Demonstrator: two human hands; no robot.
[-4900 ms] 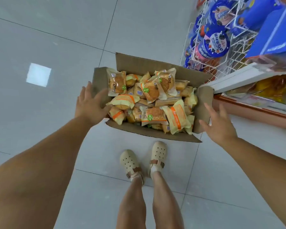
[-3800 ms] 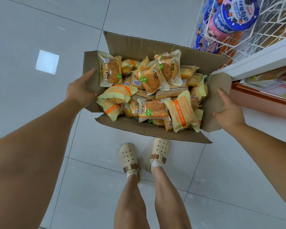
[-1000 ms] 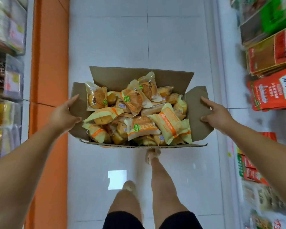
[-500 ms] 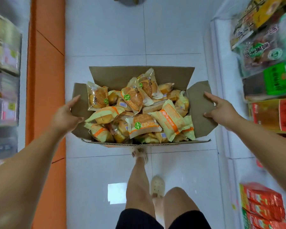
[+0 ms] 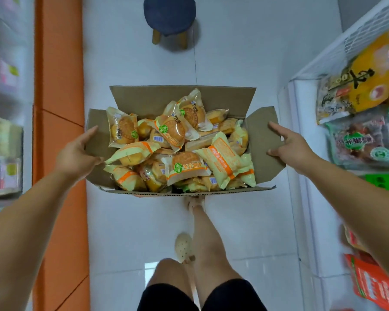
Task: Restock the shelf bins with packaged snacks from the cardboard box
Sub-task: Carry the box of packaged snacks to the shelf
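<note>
An open cardboard box [image 5: 148,99] hangs in the air in front of me, carried between both hands. It is heaped with several yellow and orange packaged snacks [image 5: 184,167]. My left hand [image 5: 76,156] grips the box's left flap, thumb over the inside. My right hand [image 5: 290,147] grips the right flap, with the index finger lying along the cardboard. My legs show below the box, mid-stride.
A blue round stool [image 5: 169,16] stands on the white tile floor straight ahead. Shelves with clear bins [image 5: 2,135] and an orange base [image 5: 58,131] line the left. On the right, white shelving [image 5: 305,153] holds bagged goods [image 5: 359,86].
I have walked forward down the aisle with the box held in both hands. The blue stool has come into view ahead and the shelves have slid past.
</note>
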